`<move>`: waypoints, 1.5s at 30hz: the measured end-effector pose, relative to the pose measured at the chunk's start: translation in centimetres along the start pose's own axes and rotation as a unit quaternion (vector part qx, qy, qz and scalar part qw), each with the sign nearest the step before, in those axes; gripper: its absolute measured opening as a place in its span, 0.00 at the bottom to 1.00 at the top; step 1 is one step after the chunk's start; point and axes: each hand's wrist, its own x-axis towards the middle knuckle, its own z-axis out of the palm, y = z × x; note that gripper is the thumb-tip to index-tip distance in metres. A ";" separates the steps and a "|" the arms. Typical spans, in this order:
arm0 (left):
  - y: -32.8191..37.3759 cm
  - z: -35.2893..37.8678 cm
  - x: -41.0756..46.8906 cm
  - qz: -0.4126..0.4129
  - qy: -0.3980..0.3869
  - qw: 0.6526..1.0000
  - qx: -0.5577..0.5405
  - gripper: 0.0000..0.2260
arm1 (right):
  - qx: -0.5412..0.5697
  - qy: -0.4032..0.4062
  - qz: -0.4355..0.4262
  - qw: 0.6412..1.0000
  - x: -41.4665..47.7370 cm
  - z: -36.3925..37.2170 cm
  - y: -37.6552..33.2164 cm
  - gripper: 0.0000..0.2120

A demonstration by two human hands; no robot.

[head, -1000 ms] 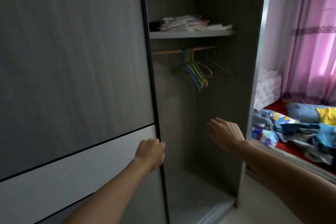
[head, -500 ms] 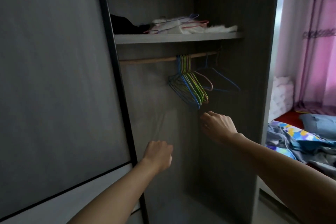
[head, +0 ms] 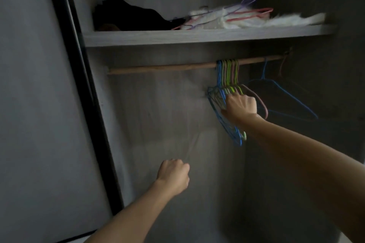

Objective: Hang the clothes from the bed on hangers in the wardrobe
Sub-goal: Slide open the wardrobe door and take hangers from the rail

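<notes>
Right hand (head: 240, 107) centre-right of frame, fingers curled into the bunch of wire hangers (head: 227, 77) on the rod (head: 158, 68). Left hand (head: 173, 175) lower centre, a fist, holding nothing. Clothes and bed out of view.

Handling, judged: hangers thin, light, springy, likely to tangle; best taken by one hook at the rod, lifted clear.

Counts: bunch roughly eight hooks, blurred, not certain; one blue hanger (head: 286, 100) apart to the right; more hangers up on the shelf (head: 197, 35), number unclear
</notes>
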 end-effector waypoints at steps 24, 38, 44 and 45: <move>3.3 -0.9 7.4 0.009 -0.012 0.999 -0.041 0.15 | 0.112 0.058 0.023 0.992 -3.8 -1.3 4.1 0.14; 21.4 1.4 -5.3 0.362 -0.063 0.928 -0.062 0.12 | -0.052 -0.076 0.376 0.922 -41.4 -7.8 13.8 0.13; 33.5 -2.8 -16.2 0.497 -0.052 0.858 -0.120 0.12 | -0.089 -0.078 0.528 0.841 -60.3 -17.0 15.4 0.10; 35.4 -3.6 -18.3 0.519 -0.038 0.845 -0.121 0.12 | -0.097 -0.075 0.548 0.827 -63.3 -18.8 15.1 0.11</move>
